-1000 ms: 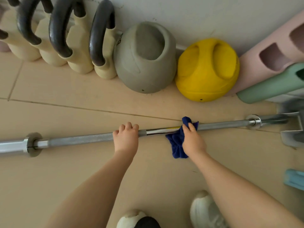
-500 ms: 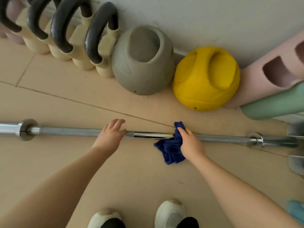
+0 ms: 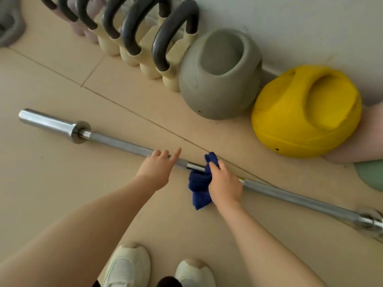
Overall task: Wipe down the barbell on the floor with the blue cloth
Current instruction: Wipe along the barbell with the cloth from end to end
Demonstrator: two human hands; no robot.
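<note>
1. Your right hand (image 3: 224, 184) is clamped around the blue cloth (image 3: 200, 184), bunched over the barbell (image 3: 124, 145) near mid-shaft.
2. Your left hand (image 3: 156, 170) rests loosely on the shaft, fingers spread, one pointing.
3. The barbell lies diagonally on the floor tiles (image 3: 51, 193), stiff and likely heavy; it may roll, so steady it.
4. The cloth is soft; wrap it round the shaft.

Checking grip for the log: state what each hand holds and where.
Right hand grips the blue cloth bunched around the barbell mid-shaft. Left hand holds nothing, fingers resting open on the shaft.
</note>
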